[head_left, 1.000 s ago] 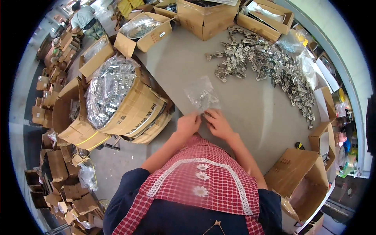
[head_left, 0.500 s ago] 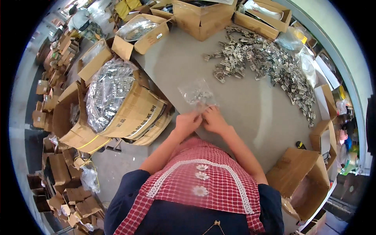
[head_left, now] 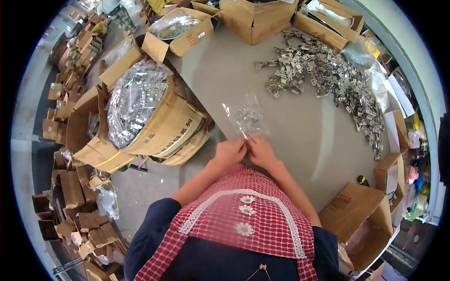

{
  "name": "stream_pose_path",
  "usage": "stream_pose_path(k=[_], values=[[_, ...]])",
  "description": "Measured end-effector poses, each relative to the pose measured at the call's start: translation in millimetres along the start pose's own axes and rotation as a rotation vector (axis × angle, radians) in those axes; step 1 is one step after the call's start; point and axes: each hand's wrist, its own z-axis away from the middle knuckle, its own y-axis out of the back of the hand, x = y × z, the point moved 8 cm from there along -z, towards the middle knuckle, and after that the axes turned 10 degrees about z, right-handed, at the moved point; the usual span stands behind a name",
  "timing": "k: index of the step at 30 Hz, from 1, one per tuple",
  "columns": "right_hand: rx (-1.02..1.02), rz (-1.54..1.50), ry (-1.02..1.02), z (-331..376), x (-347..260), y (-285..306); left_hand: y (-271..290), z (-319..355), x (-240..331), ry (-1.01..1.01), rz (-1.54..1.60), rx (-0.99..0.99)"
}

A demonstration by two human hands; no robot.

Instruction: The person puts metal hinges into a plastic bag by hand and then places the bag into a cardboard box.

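Observation:
Both of my hands pinch the near end of a clear plastic bag [head_left: 248,114] at the front edge of the grey table [head_left: 211,77]. Several small metal parts show through its film. My left hand [head_left: 231,151] is closed at the bag's left corner, with the fingertips close to those of the other hand. My right hand [head_left: 261,151] grips the same end from the right, fingers curled. The bag lies away from me, its filled part resting on the tabletop. A wide heap of similar metal hinge-like pieces [head_left: 323,75] spreads over the far right of the table.
At left, a large carton [head_left: 164,129] holds plastic-wrapped metal parts [head_left: 138,100]. Open cardboard boxes [head_left: 255,21] line the table's far side. Another open box [head_left: 358,220] stands at the near right, by a small black-and-yellow object [head_left: 362,180].
The bag now lies more spread out, with its contents plainer to see. My hands stay closed on its near end. The whole view has shifted slightly.

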Motion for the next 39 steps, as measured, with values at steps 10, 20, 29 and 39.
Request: stream_pose_path(k=[10, 20, 29, 39], values=[[0.059, -0.126, 0.006, -9.6, 5.1, 1.2, 18.1, -32.0, -69.6, 0.421, 0.09, -0.039], [0.188, -0.01, 0.045, -7.0, -2.9, 8.3, 29.8, -74.4, -87.5, 0.322, -0.202, 0.1], [0.154, 0.071, 0.118, -11.3, -12.4, 3.9, 16.2, -1.1, -17.2, 0.109, 0.002, -0.188], [0.169, 0.154, 0.127, 0.4, -14.1, -1.1, 35.8, -68.6, -59.4, 0.301, -0.116, 0.114]])
